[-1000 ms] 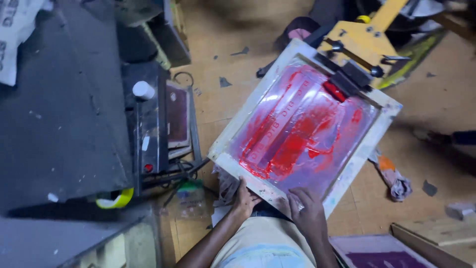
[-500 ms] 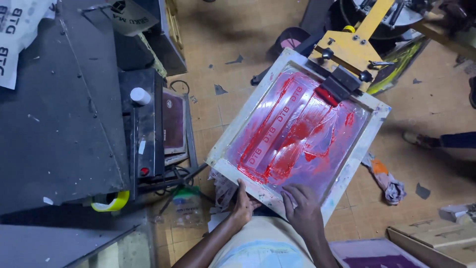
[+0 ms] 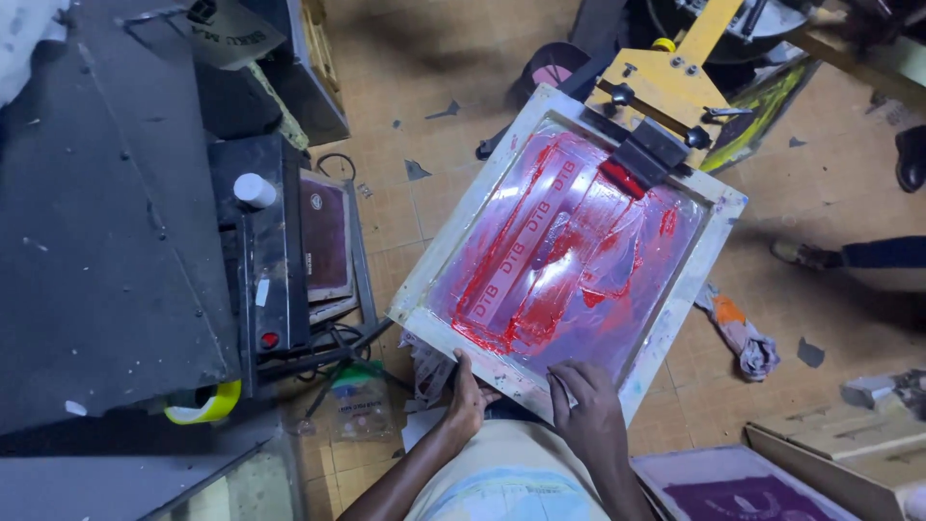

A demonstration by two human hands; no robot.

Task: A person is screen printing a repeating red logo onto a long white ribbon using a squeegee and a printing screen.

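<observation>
Two hands grip the near edge of a screen-printing frame (image 3: 569,246), a pale wooden rectangle whose purple mesh is smeared with red ink. The left hand (image 3: 467,400) curls up around the frame's lower rail from beneath, thumb on top, while the right hand (image 3: 590,415) lies on the same rail just beside it, fingers closed over the wood. Beyond the fingers, at the frame's far side, a black squeegee (image 3: 644,159) rests on the mesh under a yellow clamp arm (image 3: 675,77) that holds the frame. Under the left hand, crumpled printed paper (image 3: 429,371) sticks out. Left of that hand sit a black machine (image 3: 260,260) with a white cap and a roll of yellow tape (image 3: 204,410). To the right of the right hand, a stained rag (image 3: 741,333) lies on the tiled floor, and a second purple screen (image 3: 743,487) is close beside the forearm.
</observation>
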